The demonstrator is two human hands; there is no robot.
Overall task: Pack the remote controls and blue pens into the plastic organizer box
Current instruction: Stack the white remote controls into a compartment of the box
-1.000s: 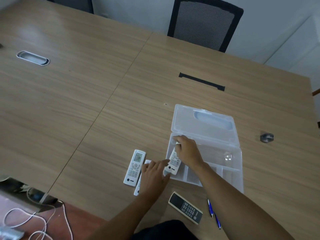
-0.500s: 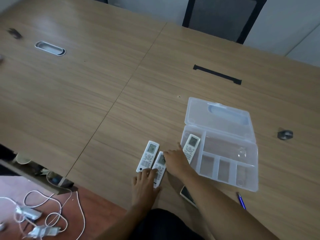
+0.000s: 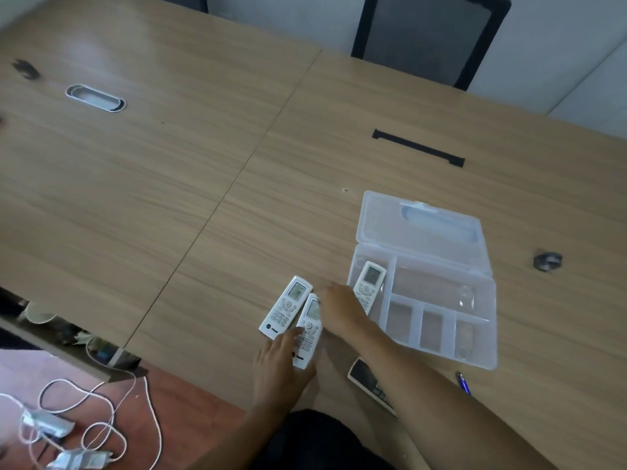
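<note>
The clear plastic organizer box point(image 3: 475, 357) lies open on the table, its lid point(image 3: 424, 228) folded back. One white remote point(image 3: 369, 283) rests in its long left compartment. Two more white remotes lie side by side left of the box: the outer one point(image 3: 285, 305) and the middle one point(image 3: 308, 330). My right hand point(image 3: 339, 307) lies over the top of the middle remote, and my left hand point(image 3: 281, 364) touches its lower end. A dark remote point(image 3: 368, 378) shows under my right forearm. A blue pen point(image 3: 463, 383) lies near the box's front right.
A small dark round object point(image 3: 547, 261) sits right of the box. A black slot point(image 3: 417, 147) and an oval cable grommet point(image 3: 95, 98) are set into the table. A black mesh chair point(image 3: 431, 39) stands at the far side. White cables and adapters point(image 3: 61, 429) lie on the floor.
My right hand left the first remote in the box's left compartment and came back to the middle remote. My left hand stayed at that remote's lower end.
</note>
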